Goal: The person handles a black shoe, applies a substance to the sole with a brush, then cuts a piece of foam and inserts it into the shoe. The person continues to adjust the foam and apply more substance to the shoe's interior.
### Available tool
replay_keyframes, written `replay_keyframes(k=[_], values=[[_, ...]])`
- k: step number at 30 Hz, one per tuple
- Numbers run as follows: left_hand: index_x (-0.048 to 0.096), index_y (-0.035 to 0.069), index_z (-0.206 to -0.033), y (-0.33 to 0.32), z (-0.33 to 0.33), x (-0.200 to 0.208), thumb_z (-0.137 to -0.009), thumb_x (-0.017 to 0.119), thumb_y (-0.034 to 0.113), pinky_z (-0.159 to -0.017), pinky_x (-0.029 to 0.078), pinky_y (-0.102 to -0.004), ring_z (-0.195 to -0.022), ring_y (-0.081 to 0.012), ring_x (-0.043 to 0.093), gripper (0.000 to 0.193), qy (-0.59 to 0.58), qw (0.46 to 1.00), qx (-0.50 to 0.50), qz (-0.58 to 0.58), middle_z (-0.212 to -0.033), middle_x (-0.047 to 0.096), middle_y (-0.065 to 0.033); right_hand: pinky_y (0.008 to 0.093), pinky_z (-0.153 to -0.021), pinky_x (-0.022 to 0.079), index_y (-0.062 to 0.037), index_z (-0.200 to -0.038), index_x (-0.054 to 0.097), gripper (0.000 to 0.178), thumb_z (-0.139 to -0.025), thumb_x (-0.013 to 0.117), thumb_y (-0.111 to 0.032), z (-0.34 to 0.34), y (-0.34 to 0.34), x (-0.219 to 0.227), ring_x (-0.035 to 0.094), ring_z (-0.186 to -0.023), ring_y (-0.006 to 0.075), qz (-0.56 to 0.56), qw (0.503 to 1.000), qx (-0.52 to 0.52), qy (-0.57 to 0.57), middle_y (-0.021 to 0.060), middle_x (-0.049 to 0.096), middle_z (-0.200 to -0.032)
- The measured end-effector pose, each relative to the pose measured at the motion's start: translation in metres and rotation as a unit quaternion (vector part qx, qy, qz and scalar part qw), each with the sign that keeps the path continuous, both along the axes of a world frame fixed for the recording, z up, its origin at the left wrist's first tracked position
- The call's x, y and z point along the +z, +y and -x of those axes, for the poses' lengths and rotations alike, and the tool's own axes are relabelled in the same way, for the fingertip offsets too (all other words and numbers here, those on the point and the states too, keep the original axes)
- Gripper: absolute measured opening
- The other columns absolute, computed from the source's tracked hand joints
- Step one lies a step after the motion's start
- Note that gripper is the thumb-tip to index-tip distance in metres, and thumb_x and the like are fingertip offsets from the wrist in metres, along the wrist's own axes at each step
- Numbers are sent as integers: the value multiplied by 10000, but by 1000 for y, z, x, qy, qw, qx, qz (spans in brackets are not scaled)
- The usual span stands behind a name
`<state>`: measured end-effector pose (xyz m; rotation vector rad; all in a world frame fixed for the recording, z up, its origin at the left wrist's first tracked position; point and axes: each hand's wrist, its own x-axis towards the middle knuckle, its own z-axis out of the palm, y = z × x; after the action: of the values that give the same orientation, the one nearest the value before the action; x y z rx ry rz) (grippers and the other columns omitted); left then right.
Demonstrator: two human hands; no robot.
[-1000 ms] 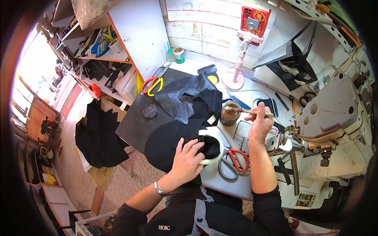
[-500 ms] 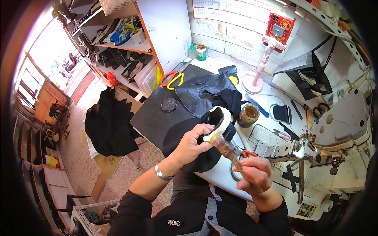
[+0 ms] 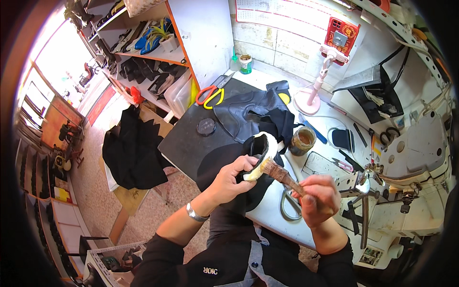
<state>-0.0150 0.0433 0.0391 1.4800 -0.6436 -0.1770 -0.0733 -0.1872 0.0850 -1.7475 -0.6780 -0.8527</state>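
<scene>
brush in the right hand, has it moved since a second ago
Yes. The brush was up by the glue jar; the right hand has since brought it down toward the person, onto the shoe piece held by the left hand.

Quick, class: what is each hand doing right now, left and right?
Left hand: closed around a black shoe piece with a pale edge.
Right hand: closed on a brush, bristles touching the pale edge.

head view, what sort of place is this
Most likely a small shoemaking or shoe repair workshop: the left hand holds a black shoe upper while the right hand works a glue brush on it, near a glue jar and shelves of shoes.
</scene>
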Motion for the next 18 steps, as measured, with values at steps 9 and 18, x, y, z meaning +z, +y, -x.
replay_keyframes(k=[9, 18], values=[[472, 37, -878, 21, -1, -6, -747, 641, -19, -1038, 309, -380, -1163, -242, 478, 221, -6, 999, -45, 5, -1148, 553, -107, 277, -549, 504, 11, -807, 526, 134, -921, 558, -51, -47, 2, -24, 589, -546, 163, -324, 931, 74, 150, 161, 574, -859], [513, 67, -870, 34, 4, 8, -722, 629, 6, -931, 341, -255, -1034, -125, 473, 198, 183, 976, 24, 111, -1142, 543, -52, 285, -549, 542, 21, -945, 525, 143, -963, 540, -121, -27, 24, -3, 618, -609, 173, -226, 968, 102, 35, 167, 573, -867]])
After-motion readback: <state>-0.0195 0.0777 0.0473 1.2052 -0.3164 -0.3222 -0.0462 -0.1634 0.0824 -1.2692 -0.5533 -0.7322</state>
